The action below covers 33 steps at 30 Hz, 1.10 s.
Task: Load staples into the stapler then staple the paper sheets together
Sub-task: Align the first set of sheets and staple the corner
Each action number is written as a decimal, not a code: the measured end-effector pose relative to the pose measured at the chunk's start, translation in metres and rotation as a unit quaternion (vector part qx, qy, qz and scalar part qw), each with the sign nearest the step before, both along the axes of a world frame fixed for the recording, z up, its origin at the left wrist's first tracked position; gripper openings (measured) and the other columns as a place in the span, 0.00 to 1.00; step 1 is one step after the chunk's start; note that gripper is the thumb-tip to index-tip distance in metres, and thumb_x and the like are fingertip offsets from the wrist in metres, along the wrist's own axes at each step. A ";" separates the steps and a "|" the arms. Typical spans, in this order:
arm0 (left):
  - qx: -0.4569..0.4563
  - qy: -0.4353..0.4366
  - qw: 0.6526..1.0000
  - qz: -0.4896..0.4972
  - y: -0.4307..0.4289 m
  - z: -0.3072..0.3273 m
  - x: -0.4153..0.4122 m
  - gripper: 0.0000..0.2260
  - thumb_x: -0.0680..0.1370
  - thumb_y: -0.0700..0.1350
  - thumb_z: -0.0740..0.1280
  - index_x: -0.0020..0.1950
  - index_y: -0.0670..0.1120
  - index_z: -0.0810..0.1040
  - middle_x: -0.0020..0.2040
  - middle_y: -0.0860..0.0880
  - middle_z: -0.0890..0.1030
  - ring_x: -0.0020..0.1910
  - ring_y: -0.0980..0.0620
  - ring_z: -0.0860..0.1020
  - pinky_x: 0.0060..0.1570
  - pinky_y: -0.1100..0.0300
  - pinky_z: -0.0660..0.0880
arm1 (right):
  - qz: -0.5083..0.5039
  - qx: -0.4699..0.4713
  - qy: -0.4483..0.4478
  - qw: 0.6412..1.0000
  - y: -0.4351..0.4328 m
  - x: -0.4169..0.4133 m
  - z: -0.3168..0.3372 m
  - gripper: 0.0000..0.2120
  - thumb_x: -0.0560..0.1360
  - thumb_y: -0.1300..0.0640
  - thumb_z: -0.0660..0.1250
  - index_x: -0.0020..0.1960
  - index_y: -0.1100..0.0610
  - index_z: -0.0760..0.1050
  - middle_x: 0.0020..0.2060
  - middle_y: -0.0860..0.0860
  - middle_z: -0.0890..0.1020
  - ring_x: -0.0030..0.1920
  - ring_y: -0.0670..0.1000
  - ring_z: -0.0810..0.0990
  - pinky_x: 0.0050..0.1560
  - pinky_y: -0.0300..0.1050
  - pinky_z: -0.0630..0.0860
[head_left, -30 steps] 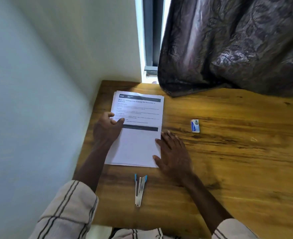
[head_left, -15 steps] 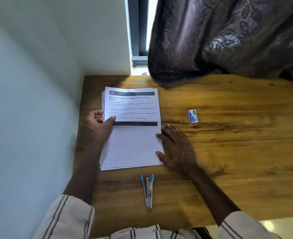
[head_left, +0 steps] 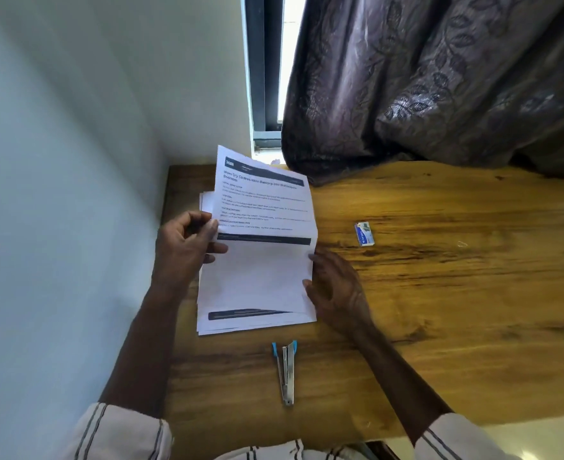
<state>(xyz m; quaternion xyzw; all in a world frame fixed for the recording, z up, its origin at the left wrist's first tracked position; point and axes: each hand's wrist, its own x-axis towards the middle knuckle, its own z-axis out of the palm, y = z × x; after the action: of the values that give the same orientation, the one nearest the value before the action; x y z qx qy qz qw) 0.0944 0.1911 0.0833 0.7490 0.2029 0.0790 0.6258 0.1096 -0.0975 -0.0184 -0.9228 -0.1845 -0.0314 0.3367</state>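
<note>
You are pinching the top sheet (head_left: 264, 207) in your left hand (head_left: 187, 250) and lifting its far end off the paper stack (head_left: 254, 293), while your right hand (head_left: 335, 287), fingers loosely spread, is steadying the stack's edge. Square the sheets before stapling. The stapler (head_left: 286, 373) is lying on the surface (head_left: 440, 310) just nearer you than your hands, unloaded I judge; the staple box (head_left: 364, 233) is sitting beyond your right hand.

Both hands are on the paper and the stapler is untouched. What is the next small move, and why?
Probably lay the top sheet back flat and square the stack, then reach for the stapler. The left hand has that sheet lifted, the right hand steadies the edge, and the staple box lies apart, so loading has not begun.
</note>
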 end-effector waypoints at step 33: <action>-0.042 0.172 0.974 -0.141 -0.221 -0.047 -0.025 0.09 0.76 0.41 0.76 0.56 0.45 0.84 0.54 0.48 0.88 0.51 0.45 0.87 0.54 0.41 0.84 | -0.253 0.361 0.345 0.828 -0.222 -0.004 0.046 0.12 0.75 0.52 0.77 0.55 0.55 0.83 0.49 0.54 0.88 0.50 0.58 0.86 0.52 0.58 0.82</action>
<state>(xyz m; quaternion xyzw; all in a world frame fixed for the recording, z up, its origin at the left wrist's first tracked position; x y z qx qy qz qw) 0.0695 -0.0301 0.0367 0.7456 0.2031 -0.1491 0.6169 0.1059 -0.3197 0.0276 -0.7003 0.2083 0.1406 0.6682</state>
